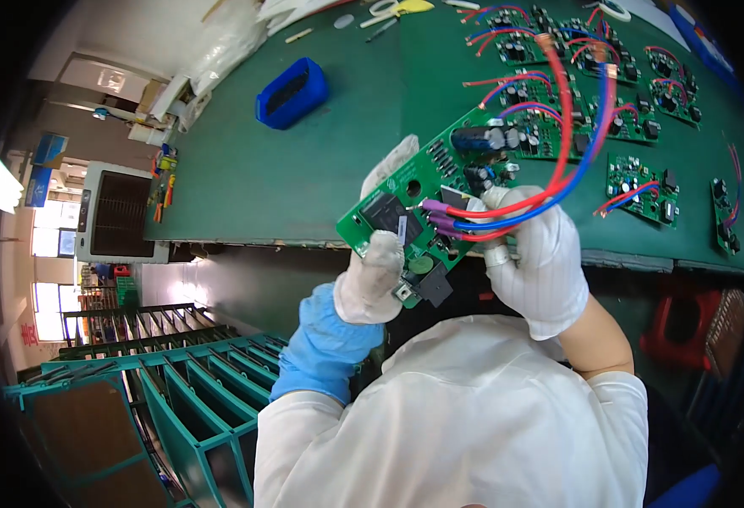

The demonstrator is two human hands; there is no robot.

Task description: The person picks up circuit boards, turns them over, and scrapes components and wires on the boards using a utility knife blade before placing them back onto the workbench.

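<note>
A green circuit board (427, 173) is held up tilted above the bench's near edge, with dark capacitors and black relay-like blocks on it. My left hand (372, 284), in a white glove and blue sleeve cover, grips its left end, thumb on the front face and fingers behind. My right hand (541, 262), also gloved in white, is closed at the board's right edge; its exact grip is partly hidden. Thick red and blue wires (550, 199) with purple connectors (440, 216) run from the board across the right hand and arch upward to bare copper ends.
On the green bench (245, 190), several similar wired boards (643, 186) lie to the right. A blue bin (294, 93) stands far left of centre, and yellow-handled scissors (402, 8) lie at the back. Green racks (194, 398) are at lower left, a red stool (681, 326) at right.
</note>
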